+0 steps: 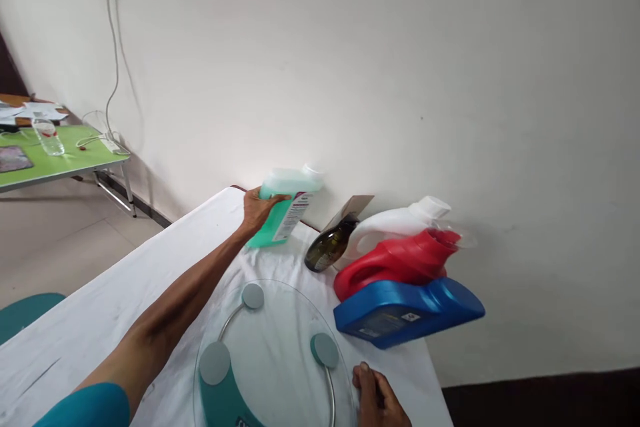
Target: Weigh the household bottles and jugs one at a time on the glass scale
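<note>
My left hand (pixel 260 208), at the end of my outstretched arm, is closed around a clear bottle of green liquid (pixel 285 217) with a white cap and a printed label. The bottle is at the far edge of the table, near the wall. In front of me lies a round glass bathroom scale (pixel 280 353) with grey round pads and teal parts. My right hand (pixel 379 395) is beside the scale's right edge, its fingers curled in, with nothing seen in them.
Right of the green bottle stand a dark glass bottle (pixel 330 245), a white jug (pixel 390 227), a red jug (pixel 397 260) and a blue jug (pixel 407 313). A piece of cardboard (pixel 357 203) is behind them. A green table (pixel 75 160) with a water bottle (pixel 47 135) stands left.
</note>
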A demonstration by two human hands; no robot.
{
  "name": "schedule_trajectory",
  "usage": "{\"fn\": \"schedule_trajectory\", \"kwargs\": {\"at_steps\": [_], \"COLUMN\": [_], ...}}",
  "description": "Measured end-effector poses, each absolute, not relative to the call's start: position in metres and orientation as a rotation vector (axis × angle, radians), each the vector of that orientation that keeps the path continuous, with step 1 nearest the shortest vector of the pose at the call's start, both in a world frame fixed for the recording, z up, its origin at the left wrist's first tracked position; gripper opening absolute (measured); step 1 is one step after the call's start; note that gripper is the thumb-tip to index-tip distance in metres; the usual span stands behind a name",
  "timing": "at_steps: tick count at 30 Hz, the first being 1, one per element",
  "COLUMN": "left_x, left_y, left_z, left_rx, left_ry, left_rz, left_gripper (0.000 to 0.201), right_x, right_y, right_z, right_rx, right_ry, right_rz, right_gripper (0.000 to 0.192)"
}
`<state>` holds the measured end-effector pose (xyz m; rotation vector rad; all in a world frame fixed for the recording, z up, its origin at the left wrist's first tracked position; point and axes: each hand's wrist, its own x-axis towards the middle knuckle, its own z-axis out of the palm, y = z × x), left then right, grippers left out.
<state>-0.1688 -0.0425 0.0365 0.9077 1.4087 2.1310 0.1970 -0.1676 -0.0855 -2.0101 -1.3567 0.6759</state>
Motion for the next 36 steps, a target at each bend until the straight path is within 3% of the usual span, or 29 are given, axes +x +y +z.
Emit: {"fn": "schedule_trajectory", "kwargs": {"at_steps": [10, 16, 25, 36], "left_x": [-0.227, -0.206, -0.121, -0.076], "left_y": [-0.152, -0.221, -0.253, -0.241], "left_z": [0.094, 0.116, 0.092, 0.068], "left_rx": [1.049, 1.113, 1.073, 1.036], "left_ry": [1.612, 1.469, 1.332, 1.272], "left_rz": [2.276, 2.228, 1.893, 1.817], "left_gripper": [0.048, 0.053, 0.060, 0.058], "right_x": [0.178, 0.173, 0.168, 0.170], "right_y": [-0.178, -0.179, -0.180, -0.176], "right_z": [-0.073, -0.070, -0.070, -0.080], "right_rx": [-1.757, -1.780, -1.758, -1.677], "right_ry": [-1.440, -1.474, -1.452, -1.451], "right_rz": [0.631, 0.559, 0.578, 0.528], "right_gripper": [0.051, 0.042, 0.036, 0.037]}}
